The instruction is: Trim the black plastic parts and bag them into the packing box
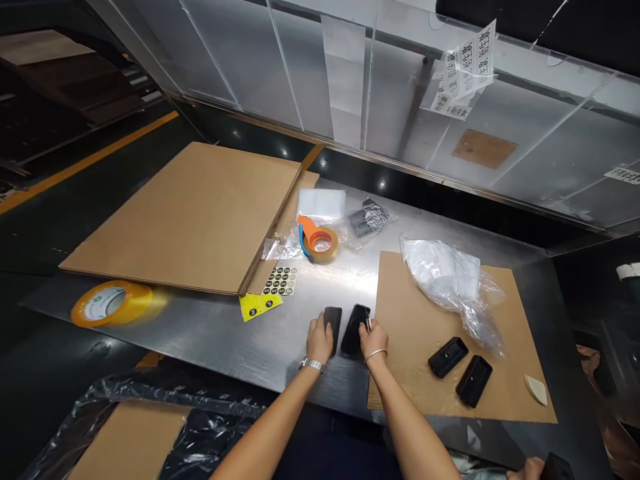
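Observation:
Near the front edge of the metal table (210,333), my left hand (320,337) is closed on a flat dark rectangular piece (333,328). Just to the right, my right hand (373,337) grips a second black piece (353,331), which is tilted, with a small pale item at the fingers. The two pieces are a short gap apart. Two black hollow trays (449,357) lie on the cardboard sheet (410,360) to the right, beside a clear plastic bag of white material (445,273).
Stacked cardboard (190,213) covers the table's left part. An orange tape dispenser (320,241), dark round stickers (280,281), yellow labels (261,305) and a tape roll (113,303) lie around. Another person's hand (529,469) holds a black object at bottom right.

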The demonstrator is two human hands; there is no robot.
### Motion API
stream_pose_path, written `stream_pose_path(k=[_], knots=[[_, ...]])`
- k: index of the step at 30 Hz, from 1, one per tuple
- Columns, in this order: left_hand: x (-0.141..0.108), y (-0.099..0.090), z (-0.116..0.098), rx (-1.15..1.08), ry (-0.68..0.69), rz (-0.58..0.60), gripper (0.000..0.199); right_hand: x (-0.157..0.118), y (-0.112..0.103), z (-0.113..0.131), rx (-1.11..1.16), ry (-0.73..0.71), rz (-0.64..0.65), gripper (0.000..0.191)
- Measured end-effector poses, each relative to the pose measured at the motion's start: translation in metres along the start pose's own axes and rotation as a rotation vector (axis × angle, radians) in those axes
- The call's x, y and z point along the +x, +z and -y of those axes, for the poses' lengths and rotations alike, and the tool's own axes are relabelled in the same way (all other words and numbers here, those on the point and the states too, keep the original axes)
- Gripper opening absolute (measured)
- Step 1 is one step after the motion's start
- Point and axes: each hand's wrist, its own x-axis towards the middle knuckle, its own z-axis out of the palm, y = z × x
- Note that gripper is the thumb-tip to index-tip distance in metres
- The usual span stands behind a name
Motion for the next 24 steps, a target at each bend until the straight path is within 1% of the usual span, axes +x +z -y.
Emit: stream_pose_path(k=[2, 4, 6, 7, 9, 11, 12, 13, 15, 16, 18, 20, 21, 22, 24], knots=[[-0.003, 0.001, 0.000, 0.005, 0.000, 0.018, 0.045, -0.009, -0.012, -0.005, -0.008, -0.047, -0.052, 0.023], [-0.007, -0.002, -0.005, -0.008, -0.005, 0.040, 0.050, -0.022, -0.027, -0.009, 0.001, -0.093, -0.098, 0.024], [-0.015, -0.005, -0.016, -0.044, -0.009, 0.074, 0.054, -0.037, -0.041, -0.010, 0.023, -0.128, -0.131, 0.025], [-0.021, -0.007, -0.023, -0.075, -0.007, 0.112, 0.055, -0.045, -0.047, -0.010, 0.039, -0.140, -0.143, 0.026], [-0.035, -0.010, -0.042, -0.160, 0.006, 0.257, 0.051, -0.061, -0.059, -0.006, 0.074, -0.147, -0.164, 0.028], [-0.053, -0.013, -0.062, -0.256, 0.007, 0.469, 0.047, -0.074, -0.068, -0.002, 0.106, -0.140, -0.175, 0.031], [-0.062, -0.014, -0.073, -0.296, -0.009, 0.567, 0.049, -0.080, -0.073, 0.001, 0.145, -0.130, -0.168, 0.031], [-0.070, -0.016, -0.082, -0.327, -0.032, 0.651, 0.052, -0.085, -0.079, 0.002, 0.211, -0.117, -0.144, 0.032], [-0.084, -0.021, -0.099, -0.374, -0.084, 0.776, 0.058, -0.092, -0.092, 0.004, 0.402, -0.095, -0.090, 0.031], [-0.088, -0.025, -0.106, -0.415, -0.116, 0.842, 0.060, -0.094, -0.099, 0.004, 0.504, -0.098, -0.087, 0.028], [-0.095, -0.033, -0.116, -0.537, -0.193, 1.004, 0.061, -0.096, -0.116, 0.003, 0.647, -0.167, -0.126, 0.020], [-0.098, -0.040, -0.121, -0.676, -0.267, 1.171, 0.061, -0.097, -0.134, 0.002, 0.717, -0.305, -0.141, 0.020], [-0.099, -0.043, -0.123, -0.732, -0.292, 1.229, 0.059, -0.097, -0.141, 0.002, 0.744, -0.374, -0.100, 0.021], [-0.101, -0.045, -0.125, -0.768, -0.307, 1.263, 0.058, -0.096, -0.148, 0.002, 0.767, -0.429, -0.035, 0.021], [-0.104, -0.048, -0.127, -0.817, -0.329, 1.292, 0.053, -0.097, -0.159, 0.002, 0.798, -0.490, 0.096, 0.020]])
